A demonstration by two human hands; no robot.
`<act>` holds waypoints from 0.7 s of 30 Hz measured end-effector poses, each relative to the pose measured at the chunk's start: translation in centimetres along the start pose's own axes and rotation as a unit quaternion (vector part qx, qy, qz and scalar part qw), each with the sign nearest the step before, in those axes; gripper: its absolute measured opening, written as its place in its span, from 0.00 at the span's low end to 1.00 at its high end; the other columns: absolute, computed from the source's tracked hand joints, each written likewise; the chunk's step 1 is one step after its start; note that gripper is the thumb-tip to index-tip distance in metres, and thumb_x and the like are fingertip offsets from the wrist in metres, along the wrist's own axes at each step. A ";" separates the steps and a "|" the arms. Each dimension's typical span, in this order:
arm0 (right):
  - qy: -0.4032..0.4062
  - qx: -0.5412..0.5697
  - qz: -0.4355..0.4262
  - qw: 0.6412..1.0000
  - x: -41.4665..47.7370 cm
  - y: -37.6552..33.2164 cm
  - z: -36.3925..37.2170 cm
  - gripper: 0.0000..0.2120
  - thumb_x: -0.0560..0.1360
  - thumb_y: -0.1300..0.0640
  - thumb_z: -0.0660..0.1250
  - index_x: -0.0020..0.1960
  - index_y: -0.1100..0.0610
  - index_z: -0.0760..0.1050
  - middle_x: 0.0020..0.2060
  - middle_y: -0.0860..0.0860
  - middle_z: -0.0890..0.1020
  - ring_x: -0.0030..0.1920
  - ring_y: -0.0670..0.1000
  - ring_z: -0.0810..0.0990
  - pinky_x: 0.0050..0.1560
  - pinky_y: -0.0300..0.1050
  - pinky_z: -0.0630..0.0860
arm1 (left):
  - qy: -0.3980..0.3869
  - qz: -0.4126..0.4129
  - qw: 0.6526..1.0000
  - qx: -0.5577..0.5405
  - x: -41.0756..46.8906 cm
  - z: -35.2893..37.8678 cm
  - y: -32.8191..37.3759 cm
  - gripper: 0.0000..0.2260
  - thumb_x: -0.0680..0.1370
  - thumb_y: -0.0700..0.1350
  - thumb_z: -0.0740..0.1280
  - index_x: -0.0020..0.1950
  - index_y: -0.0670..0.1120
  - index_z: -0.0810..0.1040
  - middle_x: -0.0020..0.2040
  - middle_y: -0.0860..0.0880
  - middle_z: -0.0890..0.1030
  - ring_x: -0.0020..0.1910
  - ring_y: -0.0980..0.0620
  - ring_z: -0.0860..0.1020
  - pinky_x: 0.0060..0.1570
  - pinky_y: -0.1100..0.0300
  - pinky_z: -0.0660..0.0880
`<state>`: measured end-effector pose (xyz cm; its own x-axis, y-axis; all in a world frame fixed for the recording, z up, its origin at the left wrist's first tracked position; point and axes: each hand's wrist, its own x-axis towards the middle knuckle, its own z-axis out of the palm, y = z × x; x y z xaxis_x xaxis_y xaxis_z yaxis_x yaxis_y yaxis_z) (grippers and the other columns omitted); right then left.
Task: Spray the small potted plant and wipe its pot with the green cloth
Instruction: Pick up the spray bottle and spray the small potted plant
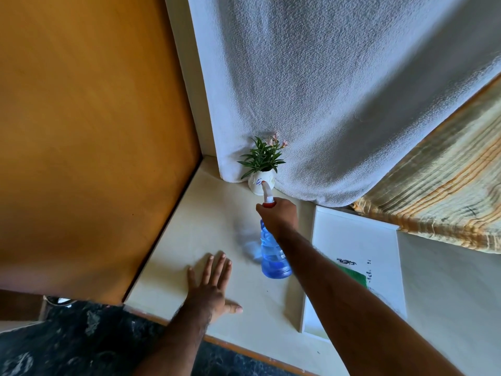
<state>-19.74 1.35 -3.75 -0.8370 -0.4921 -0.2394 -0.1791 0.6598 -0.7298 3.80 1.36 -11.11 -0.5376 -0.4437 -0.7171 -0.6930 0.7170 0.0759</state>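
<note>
I am at the spraying step, my right hand (277, 214) clamped around the blue spray bottle (272, 256), nozzle aimed at the small potted plant (261, 161) by the curtain (339, 90), my left hand (214, 283) flat and spread on the table (189, 218), and next I judge I must reach the green cloth (357, 275) on the white tray (352, 234).

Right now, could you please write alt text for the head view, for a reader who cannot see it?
A person's right hand aims a blue spray bottle at a small potted plant against a white curtain. The left hand lies flat on the cream table; a green cloth peeks from behind the right forearm.
</note>
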 end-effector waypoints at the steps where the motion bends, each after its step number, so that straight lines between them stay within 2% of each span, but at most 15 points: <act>1: -0.003 0.002 0.000 1.000 0.1 0.1 0.0 0.09 0.63 0.48 0.69 0.30 0.54 0.77 0.18 0.45 0.78 0.23 0.41 0.76 0.26 0.37 0.67 | 0.000 0.001 1.000 -0.001 0.0 0.0 0.0 0.54 0.72 0.76 0.57 0.70 0.49 0.20 0.72 0.48 0.17 0.72 0.42 0.21 0.71 0.26 0.33; 4: -0.005 0.001 0.003 1.000 0.2 0.0 -0.1 0.10 0.63 0.49 0.69 0.27 0.53 0.74 0.16 0.44 0.76 0.21 0.42 0.74 0.25 0.37 0.64 | 0.002 0.002 1.000 0.000 0.0 0.1 0.0 0.54 0.72 0.76 0.57 0.70 0.50 0.20 0.71 0.48 0.17 0.72 0.42 0.20 0.71 0.26 0.33; 6: -0.001 -0.006 0.002 1.000 0.2 0.0 0.0 0.10 0.63 0.49 0.69 0.27 0.53 0.74 0.19 0.46 0.76 0.25 0.45 0.76 0.25 0.38 0.64 | 0.000 0.002 1.000 -0.002 0.1 0.1 0.0 0.54 0.72 0.76 0.57 0.70 0.50 0.19 0.71 0.48 0.16 0.72 0.42 0.20 0.70 0.25 0.34; 11: 0.003 0.016 -0.012 1.000 0.3 0.7 -0.4 0.04 0.66 0.53 0.69 0.38 0.54 0.77 0.31 0.49 0.82 0.35 0.53 0.80 0.34 0.42 0.71 | 0.002 0.000 1.000 -0.005 0.0 0.1 -0.2 0.54 0.72 0.76 0.57 0.70 0.49 0.20 0.71 0.49 0.16 0.72 0.42 0.20 0.70 0.25 0.34; 16: 0.057 0.147 -0.049 0.986 -0.6 1.7 -2.8 0.07 0.65 0.58 0.68 0.43 0.57 0.78 0.34 0.54 0.83 0.39 0.57 0.82 0.40 0.48 0.78 | -0.001 -0.004 1.000 -0.007 0.0 0.2 -0.2 0.54 0.71 0.77 0.56 0.70 0.49 0.19 0.71 0.49 0.16 0.72 0.43 0.20 0.70 0.25 0.33; 21: 0.133 0.249 -0.124 0.951 -0.1 1.4 -8.1 0.13 0.66 0.58 0.66 0.48 0.46 0.79 0.35 0.44 0.82 0.37 0.50 0.82 0.44 0.47 0.79 | -0.002 -0.007 1.000 -0.013 0.3 0.3 -0.4 0.54 0.71 0.78 0.55 0.69 0.49 0.18 0.71 0.49 0.16 0.72 0.42 0.19 0.70 0.26 0.33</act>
<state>-24.09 6.95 0.48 -0.9143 -0.3919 0.1023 -0.1767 0.1586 -0.9714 4.03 1.07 -11.56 -0.5257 -0.4520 -0.7207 -0.7128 0.6965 0.0831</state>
